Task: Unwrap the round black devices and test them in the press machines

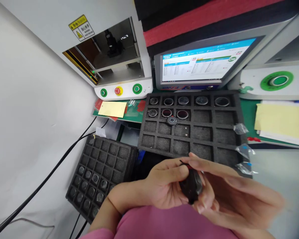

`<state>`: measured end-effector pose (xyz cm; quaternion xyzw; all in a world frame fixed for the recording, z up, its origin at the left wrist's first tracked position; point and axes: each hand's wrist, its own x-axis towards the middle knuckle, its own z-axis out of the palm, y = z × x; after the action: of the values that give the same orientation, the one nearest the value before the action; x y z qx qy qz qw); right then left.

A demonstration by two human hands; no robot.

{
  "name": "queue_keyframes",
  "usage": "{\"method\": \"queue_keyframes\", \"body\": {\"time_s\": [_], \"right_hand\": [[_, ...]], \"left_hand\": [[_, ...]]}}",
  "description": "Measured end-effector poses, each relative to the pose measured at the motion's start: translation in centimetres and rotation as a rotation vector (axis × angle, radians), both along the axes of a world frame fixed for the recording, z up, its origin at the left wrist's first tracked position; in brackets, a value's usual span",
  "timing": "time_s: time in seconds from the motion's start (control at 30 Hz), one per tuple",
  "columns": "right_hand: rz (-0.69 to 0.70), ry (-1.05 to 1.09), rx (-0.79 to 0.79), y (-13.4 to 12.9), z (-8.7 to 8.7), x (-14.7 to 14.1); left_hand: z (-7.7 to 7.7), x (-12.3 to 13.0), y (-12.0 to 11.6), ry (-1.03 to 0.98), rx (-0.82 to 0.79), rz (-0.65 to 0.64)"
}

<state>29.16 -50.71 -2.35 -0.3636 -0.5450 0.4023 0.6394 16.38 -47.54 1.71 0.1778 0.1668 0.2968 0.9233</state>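
Close to my body, both hands are at a dark, rounded watch case (191, 185) with a small red patch near its top edge. My left hand (165, 184) grips it from the left, thumb pressed on its upper side. From the right, my right hand (239, 196) wraps its fingers around the far edge; part of this hand is blurred. Just beyond the hands is a black foam tray (201, 132) with round watch parts in its back two rows. A small round back cover (172, 120) with a dotted centre rests across the tray's dividers.
Lower left, a second foam tray (109, 156) holds several round parts. Behind stand a press machine (119, 89) with buttons and a monitor (194, 63). Yellow paper (281, 121) lies at right, clear plastic bits (245, 151) on the tray's right edge. Black cables (64, 156) run along the left.
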Motion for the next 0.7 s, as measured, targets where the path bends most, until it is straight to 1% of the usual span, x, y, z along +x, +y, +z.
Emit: {"method": "queue_keyframes", "body": {"time_s": [0.07, 0.1, 0.2, 0.23, 0.27, 0.3, 0.33, 0.4, 0.43, 0.47, 0.5, 0.53, 0.6, 0.7], "right_hand": [[-0.01, 0.017, 0.129, 0.5, 0.5, 0.0], [-0.006, 0.019, 0.168, 0.6, 0.7, 0.1], [0.001, -0.002, 0.129, 0.5, 0.2, 1.1], [-0.012, -0.018, 0.112, 0.4, -0.2, 1.7], [-0.048, -0.032, 0.094, 0.4, -0.6, 2.3], [-0.1, -0.048, 0.078, 0.5, -1.1, 2.9], [-0.163, -0.067, 0.062, 0.7, -1.6, 3.6], [-0.298, -0.122, 0.027, 1.3, -2.4, 4.7], [-0.354, -0.153, 0.01, 1.6, -2.7, 5.1], [-0.387, -0.187, 0.002, 1.8, -2.9, 5.4], [-0.406, -0.212, 0.001, 1.9, -3.1, 5.6], [-0.415, -0.23, 0.009, 2.0, -3.2, 5.7], [-0.414, -0.261, 0.036, 1.9, -3.4, 5.7], [-0.441, -0.316, 0.051, 1.6, -3.8, 5.6]], "left_hand": [[-0.2, 0.2, 0.1, -0.008, 0.003, 0.013], [-0.4, 0.3, 0.2, -0.011, 0.002, 0.011], [-1.3, 0.0, 1.1, 0.019, 0.038, -0.091], [-1.5, -0.1, 1.7, 0.059, 0.098, -0.137], [-1.9, -0.3, 2.5, 0.138, 0.199, -0.162], [-2.2, -0.5, 3.4, 0.28, 0.342, -0.148], [-2.5, -0.6, 4.5, 0.49, 0.525, -0.093], [-3.5, -0.6, 6.8, 1.077, 0.955, 0.028], [-4.0, -0.5, 7.9, 1.362, 1.132, 0.068], [-4.7, -0.3, 9.0, 1.585, 1.26, 0.079], [-5.4, -0.1, 10.0, 1.724, 1.345, 0.052], [-6.0, 0.0, 10.9, 1.788, 1.39, 0.008], [-7.1, 0.4, 12.3, 1.798, 1.423, -0.066], [-8.0, 0.9, 13.5, 1.822, 1.482, -0.181]]}}
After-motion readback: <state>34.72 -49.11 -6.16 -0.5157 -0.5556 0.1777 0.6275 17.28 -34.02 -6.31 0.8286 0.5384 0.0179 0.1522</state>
